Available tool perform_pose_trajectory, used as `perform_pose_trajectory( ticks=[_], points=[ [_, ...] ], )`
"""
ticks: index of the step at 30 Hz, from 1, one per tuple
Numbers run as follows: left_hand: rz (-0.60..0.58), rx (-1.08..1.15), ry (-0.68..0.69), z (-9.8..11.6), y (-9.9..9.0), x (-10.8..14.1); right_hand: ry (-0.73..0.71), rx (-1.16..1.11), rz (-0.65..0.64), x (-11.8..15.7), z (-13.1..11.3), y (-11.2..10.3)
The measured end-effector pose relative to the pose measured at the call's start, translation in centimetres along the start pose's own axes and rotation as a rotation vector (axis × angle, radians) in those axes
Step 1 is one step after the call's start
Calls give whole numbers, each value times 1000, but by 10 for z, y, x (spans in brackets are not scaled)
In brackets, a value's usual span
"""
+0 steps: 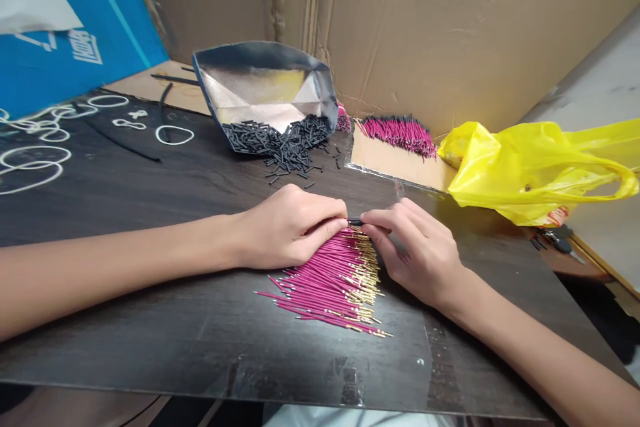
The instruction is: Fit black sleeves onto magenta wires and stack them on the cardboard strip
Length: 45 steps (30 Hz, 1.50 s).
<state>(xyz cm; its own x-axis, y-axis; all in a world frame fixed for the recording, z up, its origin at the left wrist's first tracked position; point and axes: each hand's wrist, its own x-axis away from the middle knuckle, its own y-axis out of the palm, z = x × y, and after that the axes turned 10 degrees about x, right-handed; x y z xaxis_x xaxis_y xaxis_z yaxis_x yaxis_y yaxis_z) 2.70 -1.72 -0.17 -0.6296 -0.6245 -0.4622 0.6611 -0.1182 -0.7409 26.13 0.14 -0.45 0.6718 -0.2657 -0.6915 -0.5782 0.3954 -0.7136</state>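
Note:
A heap of short magenta wires (320, 280) with gold-coloured pin ends lies on the dark table in front of me. My left hand (295, 227) is closed over the top of this heap, pinching a wire whose length is mostly hidden under the fingers. Just right of those fingertips, my right hand (420, 247) pinches a short black sleeve (355, 221) between thumb and forefinger. The sleeve lies in line with the wire end, bridging both hands. Whether it is fully over the pin cannot be made out.
Behind my hands, black sleeves (290, 147) spill from an open box (200, 80). Sleeved magenta wires (400, 135) lie on cardboard (390, 163) near a yellow plastic bag (500, 173). White rubber bands (175, 135) are scattered at left. Tall cardboard (425, 27) closes off the back.

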Motion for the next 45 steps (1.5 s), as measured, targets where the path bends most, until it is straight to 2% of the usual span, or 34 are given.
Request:
perform_pose_trajectory(
  ticks=[5,12,17,23,31,45],
  points=[
    [-13,19,-16,1,-1,-2,15,-3,6,0,0,1],
    [13,29,-43,1,1,-4,-8,115,19,-1,-1,2],
    [86,74,-123,4,-3,-6,96,27,70,-2,4,0],
    [121,114,-175,3,-7,-6,100,-55,8,2,11,1],
    [103,108,-133,3,-6,-6,58,-145,-57,1,9,2],
    [98,105,-115,4,-7,-6,82,-160,-81,1,10,0]
  ],
)
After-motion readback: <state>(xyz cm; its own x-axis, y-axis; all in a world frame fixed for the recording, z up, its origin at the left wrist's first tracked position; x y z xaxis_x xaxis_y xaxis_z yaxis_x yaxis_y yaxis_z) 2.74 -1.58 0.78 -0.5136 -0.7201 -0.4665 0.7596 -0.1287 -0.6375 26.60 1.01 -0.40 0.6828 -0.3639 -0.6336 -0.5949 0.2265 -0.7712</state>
